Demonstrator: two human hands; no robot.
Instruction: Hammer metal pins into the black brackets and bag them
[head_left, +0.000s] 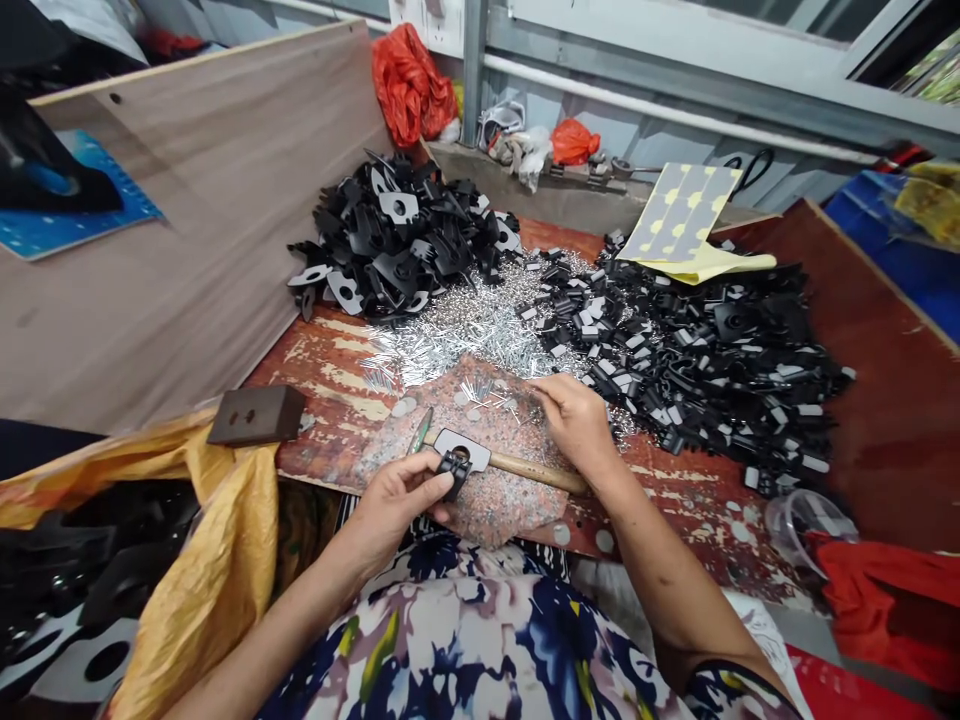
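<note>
My left hand (409, 492) pinches a black plastic part with a grey face (463, 452) and a round hole, over the front of a speckled stone slab (495, 520). Lying on the slab is a hammer (540, 470); the held part covers some of it, and its wooden handle runs toward my right wrist. My right hand (576, 418) is at the slab's right side, thumb and fingertips pressed together. Whatever they hold, if anything, is too small to make out. Several loose metal pins (480, 390) lie on the slab near those fingertips.
Behind the slab spreads a heap of metal pins (427, 345). Black plastic parts are piled at the back left (420, 240) and right (697, 350), with a yellow-backed sticker sheet (679, 215) on the right pile. A brown block (257, 415) and yellow sack (225, 540) are at left.
</note>
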